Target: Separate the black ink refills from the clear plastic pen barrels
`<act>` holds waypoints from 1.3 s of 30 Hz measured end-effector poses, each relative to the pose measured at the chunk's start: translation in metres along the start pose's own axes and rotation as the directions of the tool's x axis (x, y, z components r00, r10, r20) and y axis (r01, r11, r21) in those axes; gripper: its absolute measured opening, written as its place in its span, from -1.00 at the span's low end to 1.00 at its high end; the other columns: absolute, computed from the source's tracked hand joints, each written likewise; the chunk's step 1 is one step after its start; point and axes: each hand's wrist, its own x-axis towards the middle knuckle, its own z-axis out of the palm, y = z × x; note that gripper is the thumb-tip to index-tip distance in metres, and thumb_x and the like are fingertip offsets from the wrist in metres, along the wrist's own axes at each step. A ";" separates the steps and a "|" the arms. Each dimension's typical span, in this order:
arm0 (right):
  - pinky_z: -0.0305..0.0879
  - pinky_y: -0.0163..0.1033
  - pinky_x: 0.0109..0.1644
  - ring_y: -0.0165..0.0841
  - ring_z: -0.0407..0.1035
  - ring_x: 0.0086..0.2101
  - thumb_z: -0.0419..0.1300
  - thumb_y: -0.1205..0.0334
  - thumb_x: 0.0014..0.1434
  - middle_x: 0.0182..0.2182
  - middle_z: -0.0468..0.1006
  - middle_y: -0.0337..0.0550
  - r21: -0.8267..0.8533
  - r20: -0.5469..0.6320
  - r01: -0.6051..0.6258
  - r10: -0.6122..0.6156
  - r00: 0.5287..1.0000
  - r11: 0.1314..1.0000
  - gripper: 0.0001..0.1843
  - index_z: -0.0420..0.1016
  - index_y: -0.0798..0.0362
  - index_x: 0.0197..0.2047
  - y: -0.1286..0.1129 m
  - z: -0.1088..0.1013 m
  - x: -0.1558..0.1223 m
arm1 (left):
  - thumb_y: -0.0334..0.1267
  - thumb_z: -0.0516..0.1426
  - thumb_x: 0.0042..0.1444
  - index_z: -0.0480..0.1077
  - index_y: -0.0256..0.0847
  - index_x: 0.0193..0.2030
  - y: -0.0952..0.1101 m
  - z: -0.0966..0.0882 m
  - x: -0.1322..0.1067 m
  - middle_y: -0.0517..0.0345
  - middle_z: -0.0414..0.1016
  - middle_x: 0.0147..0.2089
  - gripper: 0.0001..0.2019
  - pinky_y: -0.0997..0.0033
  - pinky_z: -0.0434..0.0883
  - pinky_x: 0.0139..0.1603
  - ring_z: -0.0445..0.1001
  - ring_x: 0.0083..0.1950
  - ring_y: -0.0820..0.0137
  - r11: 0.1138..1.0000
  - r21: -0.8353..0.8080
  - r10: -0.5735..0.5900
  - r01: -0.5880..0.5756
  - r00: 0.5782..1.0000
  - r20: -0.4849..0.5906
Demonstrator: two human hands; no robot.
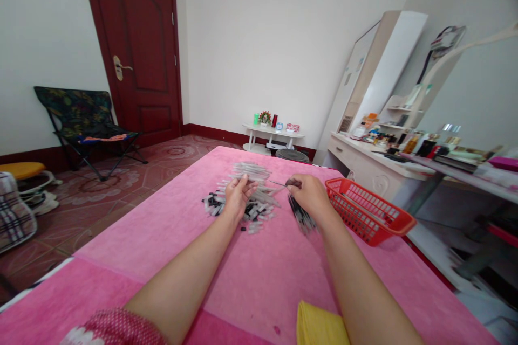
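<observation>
Our right hand [306, 191] pinches a thin rod [277, 183]; our left hand's [237, 194] grip, by clear tubes [247, 168], we cannot tell. We should hold the rod level.

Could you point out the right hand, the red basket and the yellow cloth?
Right hand [309, 190], head view: back of the hand.
Red basket [356, 219], head view: its latticed side wall.
Yellow cloth [321, 325], head view: middle of its visible part.

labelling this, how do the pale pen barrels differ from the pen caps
The pen barrels are long and slim; the pen caps are short. The pen barrels look pale; the pen caps mix black and pale. The pen barrels mostly lie alongside one another; the pen caps are jumbled. Both are piled on the pink cover.
</observation>
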 end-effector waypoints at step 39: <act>0.22 -0.29 -0.28 -0.23 0.46 -0.22 0.23 0.04 -0.01 -0.27 0.59 -0.09 -0.213 0.188 -0.085 0.126 0.974 0.973 -0.72 0.53 0.00 -0.25 -0.018 0.085 -0.025 | -0.53 0.05 0.15 0.40 -0.39 -0.42 0.015 0.007 0.002 0.05 0.54 -0.42 -0.84 0.65 0.49 -0.35 0.54 -0.41 0.51 0.911 -0.386 -0.187 0.146 0.980 -0.070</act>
